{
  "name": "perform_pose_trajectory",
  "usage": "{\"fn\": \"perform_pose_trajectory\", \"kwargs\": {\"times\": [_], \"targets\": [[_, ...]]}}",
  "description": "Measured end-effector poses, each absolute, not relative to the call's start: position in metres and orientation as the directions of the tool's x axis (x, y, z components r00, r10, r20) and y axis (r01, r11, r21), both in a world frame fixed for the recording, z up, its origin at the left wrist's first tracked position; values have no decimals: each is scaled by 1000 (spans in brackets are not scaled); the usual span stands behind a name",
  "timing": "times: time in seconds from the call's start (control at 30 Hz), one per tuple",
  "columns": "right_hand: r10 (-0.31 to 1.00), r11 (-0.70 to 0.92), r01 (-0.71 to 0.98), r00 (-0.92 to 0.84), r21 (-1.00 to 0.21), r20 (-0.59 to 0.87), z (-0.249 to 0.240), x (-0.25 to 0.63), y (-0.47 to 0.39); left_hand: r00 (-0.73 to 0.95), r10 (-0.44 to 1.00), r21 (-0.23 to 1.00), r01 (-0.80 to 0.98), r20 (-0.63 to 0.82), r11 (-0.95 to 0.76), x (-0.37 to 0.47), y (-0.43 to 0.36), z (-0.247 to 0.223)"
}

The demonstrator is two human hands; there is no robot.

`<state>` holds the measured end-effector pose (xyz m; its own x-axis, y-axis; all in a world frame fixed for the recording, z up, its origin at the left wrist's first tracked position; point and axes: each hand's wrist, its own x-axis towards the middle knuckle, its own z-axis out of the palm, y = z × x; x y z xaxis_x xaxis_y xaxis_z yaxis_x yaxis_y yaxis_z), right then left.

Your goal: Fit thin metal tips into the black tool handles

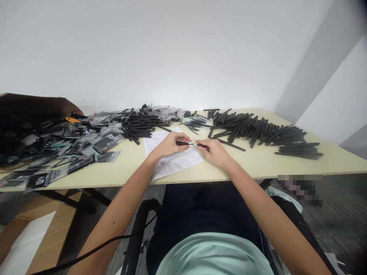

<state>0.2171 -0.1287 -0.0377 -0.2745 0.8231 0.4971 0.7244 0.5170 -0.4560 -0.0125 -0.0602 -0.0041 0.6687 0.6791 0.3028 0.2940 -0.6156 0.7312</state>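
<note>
Over a scribbled sheet of paper (183, 162), my left hand (172, 144) pinches a black pen (182, 143) lying nearly level, its pale, thin end pointing right. Just to the right, my right hand (213, 151) closes on a short, dark pen part (202, 145), possibly a cap or barrel. The two ends meet or nearly meet between my fingertips; I cannot tell whether they touch. Behind my hands lie thin dark sticks like refills (196, 122). A pile of black pens (142, 124) sits beyond my left hand, and a wide row of black barrels (252, 128) spreads beyond my right.
Flat plastic packets (94, 139) heap across the table's left side, spilling from a brown box (37, 101). An orange item (72, 120) lies among them. The pale yellow table (341, 152) backs onto a white wall. An open carton (54, 236) stands on the floor, lower left.
</note>
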Motion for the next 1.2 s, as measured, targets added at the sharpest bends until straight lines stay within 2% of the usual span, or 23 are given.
{"fn": "perform_pose_trajectory", "kwargs": {"times": [0.17,0.43,0.7,0.9,1.07,1.2], "targets": [[808,564,623,-282,-542,517,-35,212,-132,678,668,762,245,307,-599,-11,-61,-6],[754,640,572,-341,-513,561,-34,209,-131,703,647,818,163,296,-551,-11,-63,-5],[784,586,635,-286,-504,551,-34,210,-130,675,655,797,163,340,-582,-12,-61,-3],[766,630,548,-320,-550,558,-35,209,-129,659,660,779,177,360,-602,-11,-60,-4],[779,612,520,-268,-596,566,-35,209,-130,648,660,765,181,380,-618,-11,-61,-3],[791,592,581,-283,-559,543,-34,209,-132,644,654,751,182,397,-635,-11,-62,-1]]}}
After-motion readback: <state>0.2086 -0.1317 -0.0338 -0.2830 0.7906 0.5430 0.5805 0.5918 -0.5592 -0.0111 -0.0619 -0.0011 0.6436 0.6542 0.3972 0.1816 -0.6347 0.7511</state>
